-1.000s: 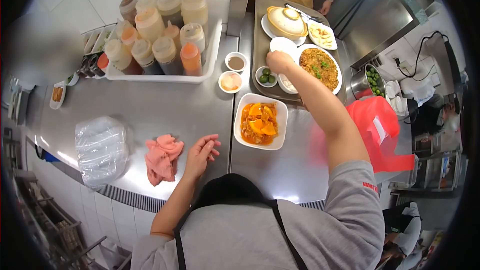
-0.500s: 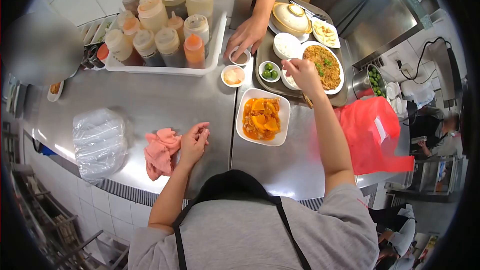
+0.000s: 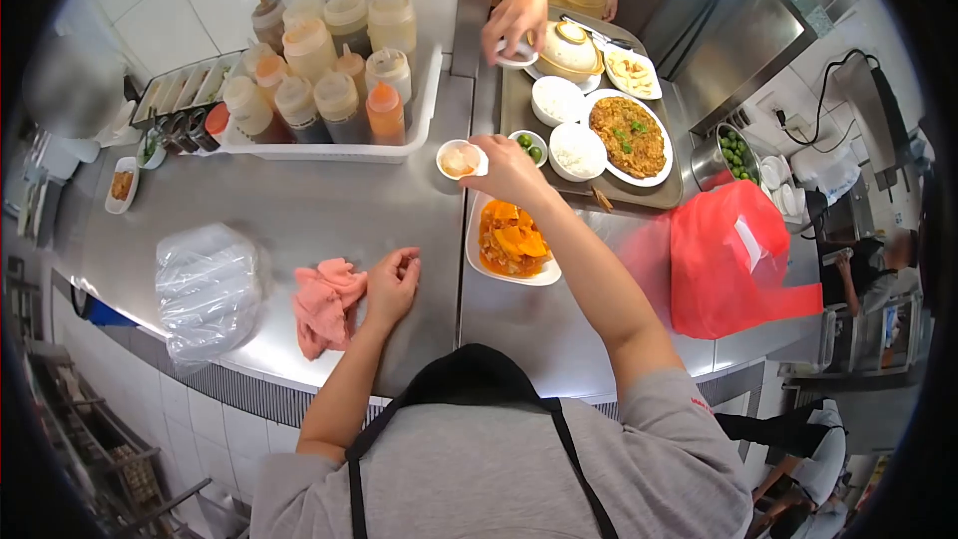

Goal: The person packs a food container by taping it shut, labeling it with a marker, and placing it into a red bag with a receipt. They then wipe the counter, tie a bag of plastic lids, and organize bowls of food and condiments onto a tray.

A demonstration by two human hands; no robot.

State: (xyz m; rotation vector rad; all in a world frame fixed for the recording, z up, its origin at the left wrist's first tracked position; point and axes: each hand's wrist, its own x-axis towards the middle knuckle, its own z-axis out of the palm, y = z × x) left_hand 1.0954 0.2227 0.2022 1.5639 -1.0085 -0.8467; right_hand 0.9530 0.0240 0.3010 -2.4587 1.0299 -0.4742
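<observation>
My right hand [image 3: 507, 172] grips the rim of a small white bowl [image 3: 446, 168] with pale pinkish pieces inside. Below my right forearm sits a white square dish [image 3: 545, 277] of orange slices in red-orange sauce, partly hidden by the arm. My left hand [image 3: 393, 284] rests on the steel counter with its fingers curled, nothing visible in them. Just left of it lies a crumpled pink cloth [image 3: 327, 307]. Another person's hand [image 3: 519, 22] holds a small white dish [image 3: 516, 54] above the tray's far-left corner.
A grey tray [image 3: 664, 190] bears rice bowls [image 3: 578, 152], a minced dish [image 3: 629, 137], green limes [image 3: 529, 146] and a lidded pot [image 3: 569, 48]. Sauce bottles fill a white bin [image 3: 399, 152]. A red bag [image 3: 723, 260] stands right, plastic-wrapped containers [image 3: 208, 289] left.
My right hand has moved left from above the tray and taken hold of the small bowl. The other person's hand has lifted the small dish off the counter, away from me. My left hand stays put.
</observation>
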